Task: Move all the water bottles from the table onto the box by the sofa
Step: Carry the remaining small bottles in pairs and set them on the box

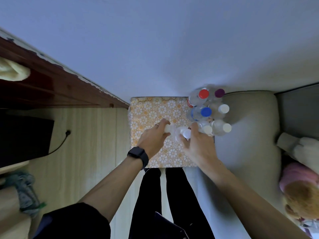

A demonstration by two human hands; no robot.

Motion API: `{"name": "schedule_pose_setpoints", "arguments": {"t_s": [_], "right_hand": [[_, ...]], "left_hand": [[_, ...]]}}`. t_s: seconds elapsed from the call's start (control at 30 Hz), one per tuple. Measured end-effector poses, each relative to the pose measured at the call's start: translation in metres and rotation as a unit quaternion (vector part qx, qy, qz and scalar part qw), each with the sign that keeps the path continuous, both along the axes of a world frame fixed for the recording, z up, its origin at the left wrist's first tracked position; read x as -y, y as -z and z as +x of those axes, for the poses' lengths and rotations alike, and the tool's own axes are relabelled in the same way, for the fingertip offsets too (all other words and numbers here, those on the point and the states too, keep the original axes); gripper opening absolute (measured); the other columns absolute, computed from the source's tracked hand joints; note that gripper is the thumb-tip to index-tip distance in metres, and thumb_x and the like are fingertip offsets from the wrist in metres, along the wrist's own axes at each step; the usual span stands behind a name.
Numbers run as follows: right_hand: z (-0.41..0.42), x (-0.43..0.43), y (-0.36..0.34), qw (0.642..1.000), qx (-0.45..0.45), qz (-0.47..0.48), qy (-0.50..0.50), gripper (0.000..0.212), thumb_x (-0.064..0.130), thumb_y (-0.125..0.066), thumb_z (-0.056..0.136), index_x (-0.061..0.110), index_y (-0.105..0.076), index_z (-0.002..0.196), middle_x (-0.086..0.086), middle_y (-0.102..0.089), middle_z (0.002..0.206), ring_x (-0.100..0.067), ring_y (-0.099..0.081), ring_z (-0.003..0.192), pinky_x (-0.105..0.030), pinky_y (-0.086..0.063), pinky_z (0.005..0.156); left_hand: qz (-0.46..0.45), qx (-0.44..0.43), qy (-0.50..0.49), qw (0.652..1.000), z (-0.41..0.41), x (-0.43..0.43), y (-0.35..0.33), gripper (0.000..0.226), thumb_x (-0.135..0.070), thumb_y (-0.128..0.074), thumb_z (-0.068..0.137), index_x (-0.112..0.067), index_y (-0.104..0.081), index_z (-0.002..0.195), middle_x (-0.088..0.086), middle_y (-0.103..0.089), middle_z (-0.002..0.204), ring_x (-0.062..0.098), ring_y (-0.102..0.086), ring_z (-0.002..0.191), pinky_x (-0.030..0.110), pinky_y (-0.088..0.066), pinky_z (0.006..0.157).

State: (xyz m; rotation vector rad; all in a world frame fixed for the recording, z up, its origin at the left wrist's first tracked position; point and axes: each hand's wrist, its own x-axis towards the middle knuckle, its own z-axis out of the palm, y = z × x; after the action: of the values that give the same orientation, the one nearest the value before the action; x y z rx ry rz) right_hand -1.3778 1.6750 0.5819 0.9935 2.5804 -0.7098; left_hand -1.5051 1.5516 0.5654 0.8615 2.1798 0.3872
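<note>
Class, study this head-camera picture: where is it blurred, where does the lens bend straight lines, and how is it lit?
Head view: motion blur smears the left hand, right hand and the white-capped bottles between them; wide-angle distortion splays the forearms and bends the wooden furniture edge; dim, bluish light leaves the floral box soft, without hard shadows or glare.

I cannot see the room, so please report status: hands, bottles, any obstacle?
Left hand and right hand each gripping a white-capped clear plastic bottle over the floral-patterned box. Upright bottle cluster crowds the box's right edge.
</note>
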Motion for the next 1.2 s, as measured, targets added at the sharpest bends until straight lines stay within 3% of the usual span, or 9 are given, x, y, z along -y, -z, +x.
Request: {"name": "schedule_pose_setpoints", "arguments": {"t_s": [0.1, 0.27, 0.4, 0.5, 0.63, 0.73, 0.93, 1.07, 1.2], "right_hand": [[-0.026, -0.011, -0.002, 1.000, 0.001, 0.004, 0.004, 0.043, 0.040, -0.053, 0.101, 0.007, -0.044, 0.127, -0.009, -0.070, 0.087, -0.031, -0.068, 0.072, -0.032, -0.042, 0.051], [-0.075, -0.047, 0.002, 0.999, -0.012, 0.050, 0.009, 0.048, 0.037, -0.048, 0.104, 0.005, -0.036, 0.138, -0.005, -0.062, 0.077, -0.026, -0.059, 0.063, -0.030, -0.030, 0.044], [-0.099, -0.071, 0.016, 0.998, 0.002, 0.064, -0.001, 0.061, 0.033, -0.048, 0.105, 0.000, -0.023, 0.149, -0.015, -0.069, 0.086, -0.036, -0.068, 0.079, -0.035, -0.040, 0.056], [-0.110, -0.075, 0.025, 0.998, 0.004, 0.060, 0.001, 0.062, 0.034, -0.050, 0.104, -0.005, -0.026, 0.146, -0.021, -0.070, 0.094, -0.041, -0.068, 0.090, -0.037, -0.041, 0.064], [-0.107, -0.076, 0.028, 0.999, 0.000, 0.045, 0.006, 0.054, 0.029, -0.051, 0.103, 0.000, -0.030, 0.143, -0.018, -0.069, 0.089, -0.040, -0.068, 0.085, -0.043, -0.051, 0.067], [-0.106, -0.077, 0.027, 0.999, 0.001, 0.040, -0.004, 0.050, 0.026, -0.051, 0.104, 0.001, -0.031, 0.143, -0.015, -0.067, 0.081, -0.038, -0.067, 0.081, -0.040, -0.046, 0.062], [-0.105, -0.075, 0.027, 0.999, -0.009, 0.049, -0.010, 0.053, 0.028, -0.051, 0.104, 0.000, -0.031, 0.144, -0.009, -0.062, 0.079, -0.035, -0.068, 0.079, -0.036, -0.041, 0.059], [-0.102, -0.070, 0.026, 0.999, -0.009, 0.045, -0.001, 0.056, 0.026, -0.048, 0.105, 0.003, -0.023, 0.150, -0.014, -0.066, 0.089, -0.033, -0.067, 0.078, -0.036, -0.042, 0.055], [-0.100, -0.061, 0.019, 0.999, -0.019, 0.028, 0.026, 0.066, 0.030, -0.053, 0.103, 0.005, -0.017, 0.154, -0.015, -0.068, 0.094, -0.032, -0.068, 0.081, -0.033, -0.040, 0.055]], "left_hand": [[0.041, -0.018, -0.013, 0.999, -0.017, -0.025, 0.000, 0.031, -0.026, -0.052, 0.104, -0.019, -0.046, 0.133, 0.011, -0.069, 0.113, 0.025, -0.063, 0.073, 0.040, -0.057, 0.067], [0.106, -0.032, -0.112, 0.988, -0.050, -0.061, 0.011, 0.032, -0.022, -0.065, 0.096, -0.022, -0.059, 0.127, 0.007, -0.054, 0.133, 0.023, -0.060, 0.099, 0.032, -0.049, 0.084], [0.103, 0.007, -0.170, 0.980, -0.065, -0.077, 0.022, 0.033, -0.025, -0.072, 0.090, -0.031, -0.063, 0.122, 0.008, -0.049, 0.131, 0.025, -0.058, 0.105, 0.027, -0.041, 0.082], [0.108, 0.000, -0.178, 0.978, -0.072, -0.082, 0.028, 0.037, -0.025, -0.073, 0.089, -0.027, -0.060, 0.124, 0.009, -0.053, 0.128, 0.025, -0.058, 0.102, 0.028, -0.041, 0.079], [0.073, 0.023, -0.189, 0.979, -0.072, -0.077, 0.031, 0.056, -0.031, -0.074, 0.087, -0.025, -0.050, 0.137, 0.006, -0.064, 0.109, 0.024, -0.061, 0.094, 0.030, -0.047, 0.075], [0.069, 0.038, -0.198, 0.977, -0.068, -0.074, 0.035, 0.059, -0.030, -0.073, 0.089, -0.028, -0.045, 0.142, 0.001, -0.064, 0.098, 0.022, -0.062, 0.085, 0.031, -0.051, 0.071], [0.073, 0.015, -0.193, 0.978, -0.062, -0.071, 0.040, 0.056, -0.033, -0.068, 0.094, -0.032, -0.039, 0.142, 0.009, -0.069, 0.112, 0.028, -0.066, 0.095, 0.037, -0.055, 0.077], [0.056, 0.018, -0.191, 0.980, -0.058, -0.071, 0.034, 0.057, -0.034, -0.065, 0.095, -0.036, -0.033, 0.143, 0.008, -0.069, 0.102, 0.028, -0.068, 0.088, 0.042, -0.058, 0.075], [0.045, 0.055, -0.171, 0.983, -0.059, -0.067, 0.024, 0.076, -0.026, -0.066, 0.093, -0.028, -0.019, 0.153, 0.011, -0.068, 0.114, 0.028, -0.067, 0.086, 0.038, -0.056, 0.071]]}}
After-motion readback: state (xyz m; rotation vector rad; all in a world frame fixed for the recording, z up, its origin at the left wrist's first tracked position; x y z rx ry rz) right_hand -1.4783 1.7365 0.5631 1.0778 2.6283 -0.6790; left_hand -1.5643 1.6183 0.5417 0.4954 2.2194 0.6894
